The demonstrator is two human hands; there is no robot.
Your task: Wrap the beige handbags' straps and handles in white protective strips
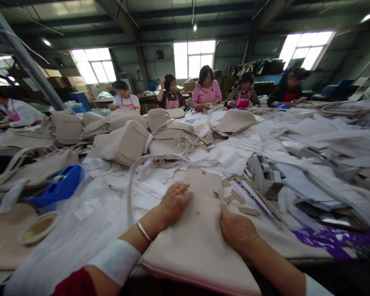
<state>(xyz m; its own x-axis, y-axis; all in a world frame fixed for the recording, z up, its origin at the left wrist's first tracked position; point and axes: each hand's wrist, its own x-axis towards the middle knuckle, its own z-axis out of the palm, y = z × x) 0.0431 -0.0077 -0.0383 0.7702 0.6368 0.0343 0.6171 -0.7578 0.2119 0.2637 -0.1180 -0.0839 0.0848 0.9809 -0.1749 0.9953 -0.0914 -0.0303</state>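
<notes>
A pale beige handbag (197, 246) lies flat in front of me, its lower end at the table's near edge. Its flap (203, 183) is folded back, showing a small gold-coloured fitting, and a metal snap sits on the body. My left hand (175, 202) rests along the bag's left side, fingers laid over the leather near the fold. On the right side, my right hand (239, 228) holds the bag's edge, thumb on top and the other fingers hidden. A strap (131, 193) curves away past my left wrist.
Several beige bags (123, 142) are heaped beyond my hands. A blue tape dispenser (60, 185) and a round dish (38, 228) lie left. A grey dispenser (263, 174), cardboard strips (249, 211) and purple plastic (336, 240) lie right, among white wrapping sheets. Several people work across the table.
</notes>
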